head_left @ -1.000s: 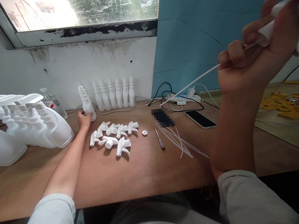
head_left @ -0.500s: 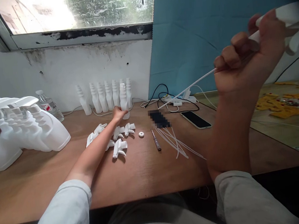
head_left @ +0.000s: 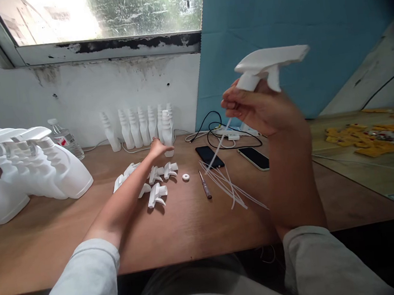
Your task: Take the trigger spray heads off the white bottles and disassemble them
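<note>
Raised at the right, my right hand (head_left: 252, 109) is closed around the neck of a white trigger sprayer head (head_left: 272, 57). A thin dip tube (head_left: 218, 147) runs down from it toward the table. My left hand (head_left: 159, 147) is at a white plastic bottle (head_left: 166, 127) standing upright on the table, its thumb across the lower front. The fingers on the bottle's far side are partly hidden. Several loose white trigger heads (head_left: 158, 195) lie near my left forearm. A small white ring (head_left: 185, 177) rests to their right.
Several white bottles (head_left: 134, 128) line the wall. Assembled spray bottles (head_left: 69, 170) and a clear water bottle (head_left: 63, 139) are at left. A screwdriver (head_left: 205, 184), loose tubes (head_left: 235, 192), two phones (head_left: 254, 158) and cables lie right of centre. Yellow pieces (head_left: 349, 138) lie far right.
My right hand has come left with the trigger sprayer head, now upright with its tube pointing down. The bottle at my left hand has shifted slightly right, along with the hand.
</note>
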`<state>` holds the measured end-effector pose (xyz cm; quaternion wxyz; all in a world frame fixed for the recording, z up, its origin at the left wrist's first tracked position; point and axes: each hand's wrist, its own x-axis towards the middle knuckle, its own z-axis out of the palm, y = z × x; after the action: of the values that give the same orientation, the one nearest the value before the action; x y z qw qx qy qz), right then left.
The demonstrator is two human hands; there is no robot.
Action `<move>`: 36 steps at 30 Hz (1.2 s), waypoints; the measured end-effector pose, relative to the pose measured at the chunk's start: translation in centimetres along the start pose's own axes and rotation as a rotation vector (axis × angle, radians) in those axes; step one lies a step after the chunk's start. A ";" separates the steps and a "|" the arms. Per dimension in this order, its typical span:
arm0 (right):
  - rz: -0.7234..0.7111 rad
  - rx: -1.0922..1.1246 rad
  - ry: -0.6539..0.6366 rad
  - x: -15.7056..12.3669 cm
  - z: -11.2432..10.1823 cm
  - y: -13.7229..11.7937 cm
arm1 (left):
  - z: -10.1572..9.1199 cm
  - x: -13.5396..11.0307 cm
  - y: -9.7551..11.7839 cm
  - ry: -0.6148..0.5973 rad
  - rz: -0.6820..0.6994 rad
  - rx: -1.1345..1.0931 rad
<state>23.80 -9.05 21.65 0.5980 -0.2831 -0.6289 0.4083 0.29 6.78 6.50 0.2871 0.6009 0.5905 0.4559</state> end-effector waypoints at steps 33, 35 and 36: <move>0.079 -0.944 -0.110 -5.5 1.6 14.0 | -7.0 -19.8 -1.9 -0.671 -0.179 -0.893; 0.260 -0.896 -0.129 -4.2 -0.1 15.8 | -6.7 -19.9 -2.2 -0.701 -0.225 -0.938; 0.309 -0.888 -0.113 -3.7 -0.8 16.7 | -6.5 -20.0 -2.3 -0.719 -0.249 -0.959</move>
<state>22.89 -3.61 5.44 0.3162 -0.5792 -0.7246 0.1988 -4.27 -13.57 2.98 0.7581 0.4475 0.2512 0.4025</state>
